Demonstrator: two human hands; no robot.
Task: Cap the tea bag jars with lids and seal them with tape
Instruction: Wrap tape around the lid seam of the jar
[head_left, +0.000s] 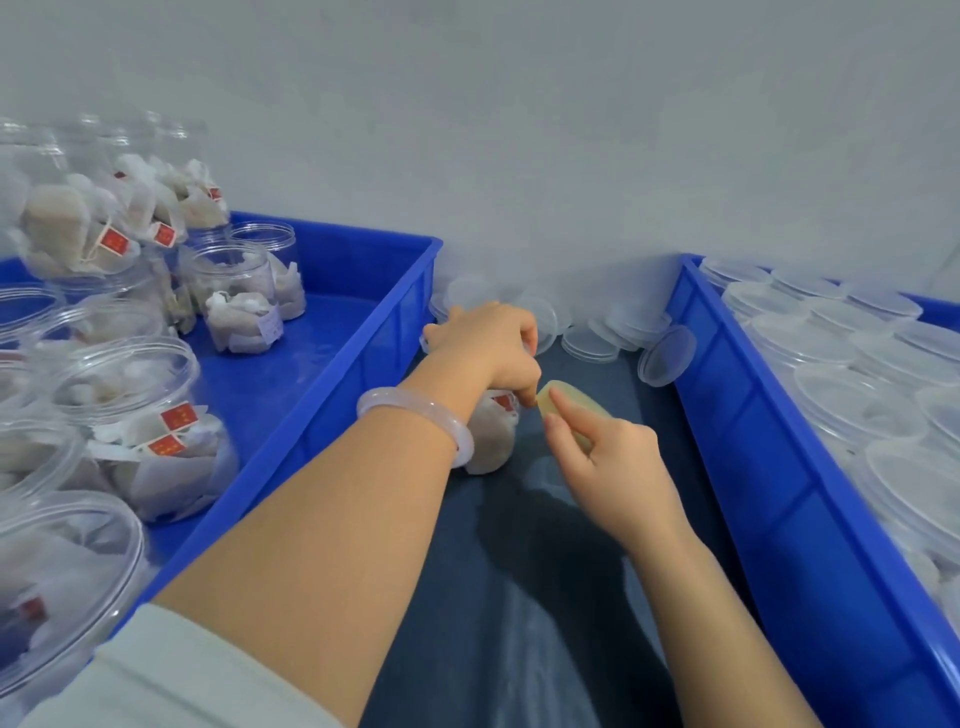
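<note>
Left crate (400, 332): blue, open tea bag jars (130, 384) crowd its left side.
Right crate (737, 431): blue, packed with capped jars (852, 410).
Table (519, 597): dark narrow strip between both crate walls.
Loose lids (597, 338): heaped at the strip's far end.
Jar (493, 441): mid-strip, nearer the left crate's wall.
Left hand (483, 348): fingers curled over the jar's top.
Right hand (613, 467): pinching the tape roll (571, 408), just beside the jar.

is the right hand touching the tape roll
Touching. The head view shows the right hand pinching the yellowish tape roll between thumb and fingers.

Cool, even, diffuse light; soft overall blur, wide-angle bowing at edges.
</note>
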